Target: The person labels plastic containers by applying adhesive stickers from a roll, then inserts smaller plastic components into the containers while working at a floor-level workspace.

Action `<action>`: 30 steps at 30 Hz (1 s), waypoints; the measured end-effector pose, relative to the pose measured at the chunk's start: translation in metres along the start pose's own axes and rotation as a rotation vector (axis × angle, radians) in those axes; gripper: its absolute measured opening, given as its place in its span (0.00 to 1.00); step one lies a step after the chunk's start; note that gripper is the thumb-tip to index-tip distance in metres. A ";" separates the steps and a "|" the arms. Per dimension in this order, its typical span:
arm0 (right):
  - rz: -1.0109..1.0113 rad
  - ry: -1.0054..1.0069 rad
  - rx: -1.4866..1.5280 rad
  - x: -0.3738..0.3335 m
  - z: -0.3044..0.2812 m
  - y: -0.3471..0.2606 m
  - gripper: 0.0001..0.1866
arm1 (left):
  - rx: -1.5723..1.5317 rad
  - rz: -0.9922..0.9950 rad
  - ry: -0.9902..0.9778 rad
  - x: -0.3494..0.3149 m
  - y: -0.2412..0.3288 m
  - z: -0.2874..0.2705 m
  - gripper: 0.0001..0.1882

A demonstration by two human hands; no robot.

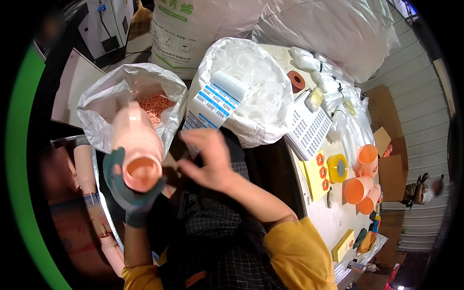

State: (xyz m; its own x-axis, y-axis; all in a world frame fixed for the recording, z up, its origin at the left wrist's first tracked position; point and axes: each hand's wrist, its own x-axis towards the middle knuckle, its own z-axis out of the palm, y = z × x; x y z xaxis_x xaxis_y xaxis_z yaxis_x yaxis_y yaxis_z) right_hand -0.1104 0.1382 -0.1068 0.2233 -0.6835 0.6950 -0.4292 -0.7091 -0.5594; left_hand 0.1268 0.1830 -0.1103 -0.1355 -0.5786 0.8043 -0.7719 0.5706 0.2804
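Observation:
In my left hand (121, 186), which wears a grey-green glove, is a pink plastic jug body (137, 133) with a side handle. The fingers wrap round its mouth end, and the round opening tilts toward me. Bare and empty, my right hand (210, 159) hovers just right of the jug body, thumb and fingers apart. Behind the jug body stands a white sack (96, 104) holding pink plastic trimmings (157, 108). A strip of printed labels (210, 108) with its roll lies over a second white sack (195, 84), full of clear plastic rings (261, 94), just beyond my right hand.
Pink jug bodies (86, 166) stand at the left beside a metal edge. On the right-hand table (319, 212) are several pink jugs (357, 191), yellow tape (337, 168), label sheets (309, 125) and yellow sheets (316, 176). Large filled sacks (193, 34) rise at the back.

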 end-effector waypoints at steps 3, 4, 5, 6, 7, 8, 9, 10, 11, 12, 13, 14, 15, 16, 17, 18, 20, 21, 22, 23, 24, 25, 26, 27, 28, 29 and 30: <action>0.023 0.227 -0.341 0.000 -0.060 0.053 0.11 | -0.160 -0.285 -0.222 -0.017 0.039 -0.026 0.52; 0.141 0.273 -0.418 0.008 -0.076 0.072 0.10 | -0.334 -0.376 -0.256 -0.032 0.042 -0.022 0.53; 0.184 0.212 -0.586 0.024 -0.089 0.086 0.10 | -0.351 -0.302 -0.322 -0.044 0.043 -0.015 0.51; 0.207 0.119 -0.643 0.036 -0.105 0.101 0.12 | -0.383 -0.217 -0.380 -0.049 0.046 -0.005 0.49; 0.228 0.032 -0.701 0.041 -0.116 0.115 0.10 | -0.422 -0.225 -0.455 -0.037 0.058 0.004 0.46; 0.304 -0.051 -0.737 0.043 -0.121 0.123 0.09 | -0.372 -0.235 -0.488 -0.030 0.070 0.009 0.46; 0.387 -0.129 -0.774 0.041 -0.127 0.130 0.08 | -0.361 -0.160 -0.485 -0.028 0.075 0.013 0.45; 0.472 -0.204 -0.816 0.037 -0.139 0.139 0.08 | -0.356 -0.081 -0.476 -0.028 0.081 0.021 0.45; 0.438 -0.159 -0.904 0.028 -0.144 0.143 0.05 | -0.368 -0.034 -0.491 -0.026 0.088 0.029 0.44; 0.360 -0.081 -0.922 0.019 -0.148 0.143 0.06 | -0.368 -0.037 -0.490 -0.025 0.095 0.032 0.44; 0.265 0.036 -0.900 0.014 -0.142 0.147 0.08 | -0.362 -0.014 -0.458 -0.026 0.095 0.031 0.44; 0.172 0.108 -0.779 0.016 -0.127 0.136 0.13 | -0.356 0.010 -0.418 -0.027 0.091 0.031 0.44; 0.118 0.225 -0.494 0.027 -0.103 0.099 0.13 | -0.462 -0.077 -0.327 -0.025 0.088 0.028 0.44; 0.448 0.180 -0.179 0.026 -0.086 0.060 0.12 | -0.443 -0.091 -0.271 -0.038 0.081 0.029 0.44; 0.582 0.084 -0.012 0.016 -0.073 0.046 0.10 | -0.436 -0.099 -0.207 -0.051 0.078 0.035 0.45; 0.655 -0.063 0.432 0.001 -0.066 0.027 0.10 | -0.299 0.003 -0.182 -0.059 0.071 0.038 0.46; 0.768 -0.267 0.906 -0.036 -0.051 0.000 0.12 | -0.158 0.095 -0.274 -0.057 0.071 0.036 0.40; 0.720 -0.236 0.897 -0.070 -0.029 0.008 0.11 | -0.177 0.088 -0.403 -0.048 0.080 0.034 0.32; 0.809 -0.133 0.944 -0.069 -0.033 -0.005 0.12 | -0.164 0.074 -0.524 -0.039 0.083 0.028 0.25; 0.791 -0.184 0.816 -0.065 -0.045 -0.017 0.13 | -0.159 0.077 -0.592 -0.036 0.080 0.026 0.25; 0.771 -0.239 0.690 -0.061 -0.052 -0.022 0.15 | -0.160 0.087 -0.609 -0.035 0.077 0.027 0.24; 0.571 -0.157 0.463 -0.064 -0.044 -0.026 0.17 | -0.174 0.100 -0.622 -0.034 0.076 0.029 0.24; 0.368 -0.078 0.238 -0.065 -0.037 -0.031 0.19 | -0.171 0.105 -0.621 -0.032 0.073 0.030 0.24; 0.213 -0.161 0.258 -0.062 -0.041 -0.033 0.13 | -0.170 0.112 -0.622 -0.031 0.071 0.030 0.23; 0.061 -0.229 0.206 -0.063 -0.038 -0.029 0.12 | -0.167 0.116 -0.625 -0.031 0.070 0.030 0.23; -0.093 -0.295 0.152 -0.067 -0.034 -0.023 0.11 | -0.162 0.121 -0.623 -0.029 0.067 0.026 0.23; -0.231 -0.364 0.096 -0.070 -0.034 -0.022 0.10 | -0.169 0.122 -0.635 -0.031 0.066 0.027 0.22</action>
State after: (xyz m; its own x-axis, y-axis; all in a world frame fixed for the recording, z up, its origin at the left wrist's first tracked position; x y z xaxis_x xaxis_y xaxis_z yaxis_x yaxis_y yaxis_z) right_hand -0.1467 0.2071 -0.1275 0.6049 -0.5098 0.6117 -0.2528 -0.8514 -0.4596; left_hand 0.0633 0.2226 -0.1305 -0.5947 -0.7055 0.3854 -0.6268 0.7071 0.3273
